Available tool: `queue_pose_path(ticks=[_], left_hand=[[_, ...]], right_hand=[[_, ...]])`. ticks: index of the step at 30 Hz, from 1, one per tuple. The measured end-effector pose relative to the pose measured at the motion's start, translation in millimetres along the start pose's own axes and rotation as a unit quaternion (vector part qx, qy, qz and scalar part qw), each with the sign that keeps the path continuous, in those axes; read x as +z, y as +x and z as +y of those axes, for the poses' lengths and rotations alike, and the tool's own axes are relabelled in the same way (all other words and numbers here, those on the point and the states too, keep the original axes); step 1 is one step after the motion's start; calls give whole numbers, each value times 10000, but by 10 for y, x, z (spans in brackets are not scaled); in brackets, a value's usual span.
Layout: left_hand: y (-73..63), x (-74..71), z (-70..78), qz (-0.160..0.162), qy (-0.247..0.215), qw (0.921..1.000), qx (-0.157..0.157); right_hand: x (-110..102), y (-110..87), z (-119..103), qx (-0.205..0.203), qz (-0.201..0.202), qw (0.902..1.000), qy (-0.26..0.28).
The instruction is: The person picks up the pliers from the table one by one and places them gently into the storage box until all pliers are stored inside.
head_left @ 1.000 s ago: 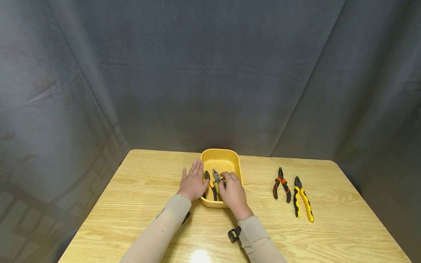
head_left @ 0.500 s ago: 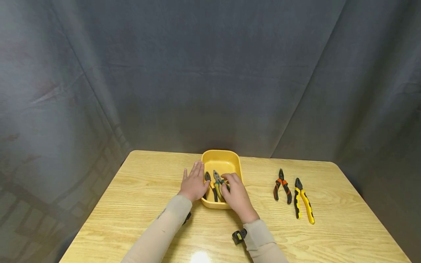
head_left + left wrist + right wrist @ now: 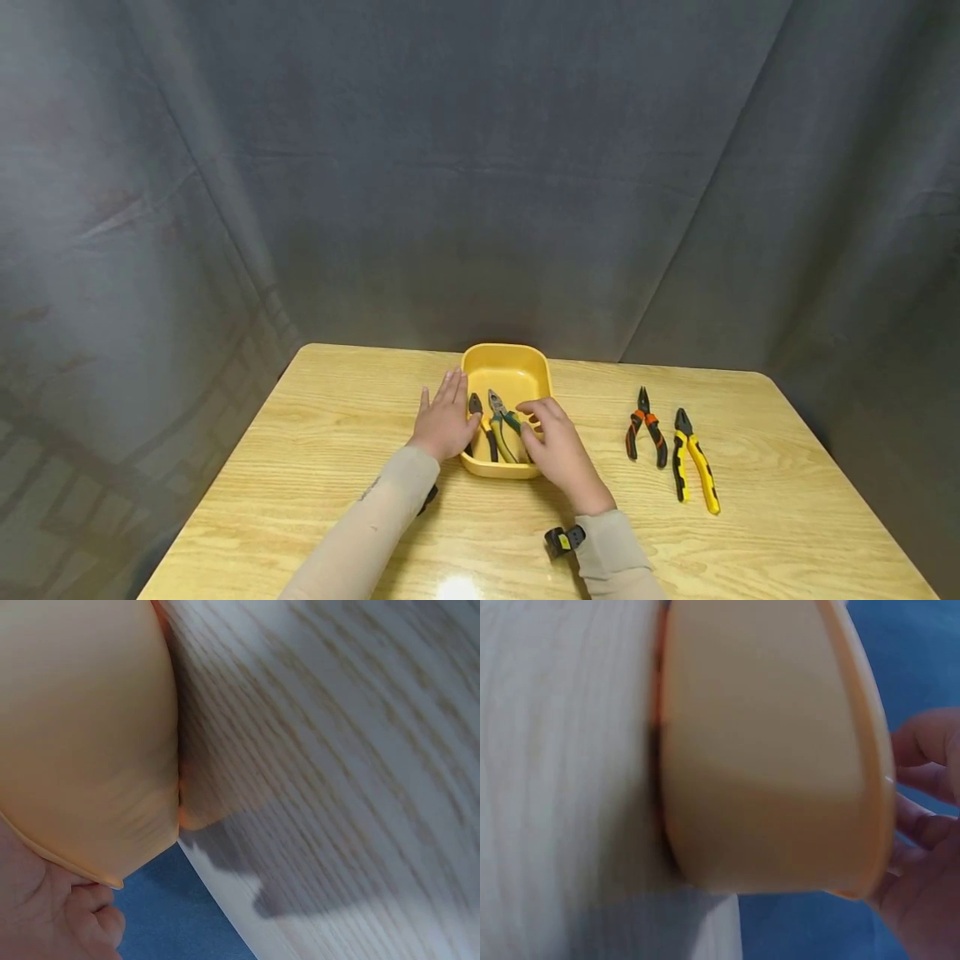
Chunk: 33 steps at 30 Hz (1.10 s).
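Near the table's far side, a yellow plastic bin holds several pliers. Inside it lie pliers with orange-and-black handles at the left and pliers with green-and-yellow handles in the middle, their handles spread. My left hand rests along the bin's left rim, fingers straight, with the thumb reaching over the inside. Over the right rim hovers my right hand, fingers loosely bent beside the green-and-yellow handles, pinching nothing visible. In the right wrist view, those fingers show just past the bin's rim.
To the right on the wooden table lie pliers with red-and-black handles and larger pliers with yellow-and-black handles, both spread. Grey cloth hangs behind the table.
My right hand has let go of the green-and-yellow pliers and drawn back to the right, leaving their handles spread in the bin. The left hand has stayed at the left rim.
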<state>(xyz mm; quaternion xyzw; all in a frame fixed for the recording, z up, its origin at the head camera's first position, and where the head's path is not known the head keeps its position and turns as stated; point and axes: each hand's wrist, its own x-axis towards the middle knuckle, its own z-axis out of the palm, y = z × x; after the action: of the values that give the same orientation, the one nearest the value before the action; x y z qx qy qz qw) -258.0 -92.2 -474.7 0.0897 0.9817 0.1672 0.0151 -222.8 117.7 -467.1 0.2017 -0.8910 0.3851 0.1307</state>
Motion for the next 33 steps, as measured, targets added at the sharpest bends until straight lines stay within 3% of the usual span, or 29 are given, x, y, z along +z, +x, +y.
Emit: queue_pose_path(ticks=[11, 17, 33], left_hand=[[8, 53, 6, 73, -34, 10000, -10], [-11, 14, 12, 67, -94, 9999, -6], [-14, 3, 20, 47, -258, 9996, -35]], right_hand=[[-317, -16, 31, 58, 160, 9998, -87], [-471, -18, 22, 150, 182, 9996, -137], [-763, -63, 229, 752, 212, 9962, -376]])
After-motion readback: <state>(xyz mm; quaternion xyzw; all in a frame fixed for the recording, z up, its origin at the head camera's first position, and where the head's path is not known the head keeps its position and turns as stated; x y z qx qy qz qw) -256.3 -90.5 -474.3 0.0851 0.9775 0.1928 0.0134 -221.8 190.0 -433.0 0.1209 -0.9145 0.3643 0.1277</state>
